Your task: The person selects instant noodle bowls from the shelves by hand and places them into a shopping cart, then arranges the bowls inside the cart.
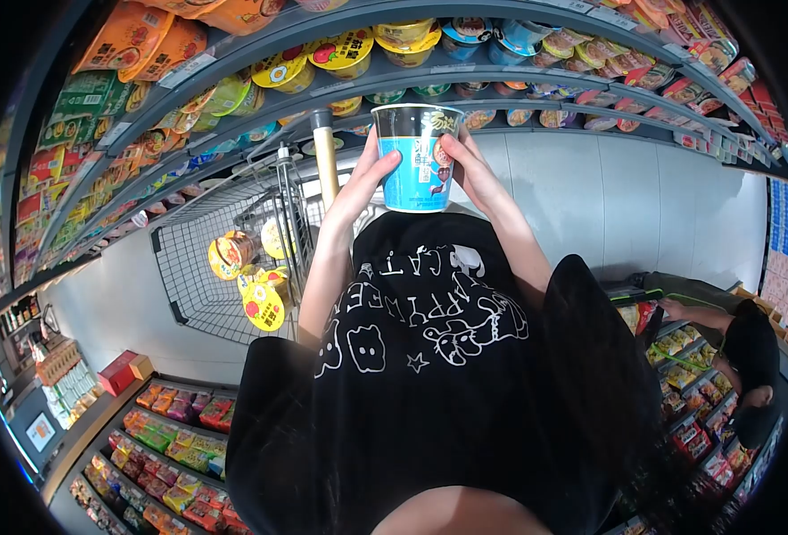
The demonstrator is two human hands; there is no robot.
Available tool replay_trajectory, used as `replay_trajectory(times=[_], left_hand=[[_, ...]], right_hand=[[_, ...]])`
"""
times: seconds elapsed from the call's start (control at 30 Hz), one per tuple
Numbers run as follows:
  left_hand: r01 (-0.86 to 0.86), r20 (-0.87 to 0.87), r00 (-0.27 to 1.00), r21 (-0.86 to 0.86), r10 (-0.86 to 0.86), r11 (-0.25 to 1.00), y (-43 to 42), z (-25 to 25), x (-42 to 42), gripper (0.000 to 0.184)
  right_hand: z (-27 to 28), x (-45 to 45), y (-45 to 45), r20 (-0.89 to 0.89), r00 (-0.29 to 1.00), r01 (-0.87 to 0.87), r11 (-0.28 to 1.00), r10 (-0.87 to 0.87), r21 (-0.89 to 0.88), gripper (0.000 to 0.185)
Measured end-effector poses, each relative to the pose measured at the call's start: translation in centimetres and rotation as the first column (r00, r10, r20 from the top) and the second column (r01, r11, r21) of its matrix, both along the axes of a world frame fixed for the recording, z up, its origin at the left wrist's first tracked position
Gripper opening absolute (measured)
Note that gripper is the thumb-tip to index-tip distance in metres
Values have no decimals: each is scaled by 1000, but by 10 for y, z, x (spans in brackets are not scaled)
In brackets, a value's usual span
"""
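Note:
A blue instant noodle cup (403, 176) with a black upper band and printed lettering is held upright in front of my chest. My left hand (371, 174) grips its left side, the thumb lying across the blue wall. On the opposite side my right hand (470, 165) is closed round it, thumb pressed on the printed front. The fingers behind the cup are hidden. Left of my forearm stands a wire shopping cart (175, 281), its handle (325, 165) close to my left hand. Inside it lie several yellow-lidded noodle cups (263, 299).
Curved by the lens, a store shelf (340, 85) of noodle cups and packets runs across the front. Behind me on the left is a low rack (157, 437) of packaged goods. Another person (746, 357) is by a shelf at the right. Pale floor (590, 201) shows between.

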State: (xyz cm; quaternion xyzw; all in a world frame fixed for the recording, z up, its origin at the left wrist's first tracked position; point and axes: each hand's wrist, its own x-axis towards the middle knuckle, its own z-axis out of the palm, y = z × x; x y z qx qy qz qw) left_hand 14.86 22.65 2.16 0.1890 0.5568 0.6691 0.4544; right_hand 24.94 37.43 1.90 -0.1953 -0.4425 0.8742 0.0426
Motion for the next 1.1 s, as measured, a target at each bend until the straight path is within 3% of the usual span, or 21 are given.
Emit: replay_trajectory(times=[0.27,0.33,0.53,0.97,1.03,1.1], left_hand=[[-33,30,999,-53,35,998,0,-6,-1,75],[2,-42,999,-27,-4,1000,3,-2,-1,78],[-38,-113,993,-6,37,999,7,4,-1,82],[-52,-137,989,16,54,999,7,7,0,81],[-55,-72,996,57,59,997,5,7,-1,77],[-52,-53,997,94,57,994,4,9,-1,76]], right_hand=[[-1,-1,0,23,1000,12,1000,-12,14,67],[-2,-1,-1,33,999,13,993,-17,116,67],[-2,-2,-2,16,1000,0,981,-3,196,69],[-9,-1,-1,1,1000,5,970,-5,243,66],[0,0,2,10,1000,-27,993,26,115,62],[-3,-1,2,13,999,-35,987,34,158,60]])
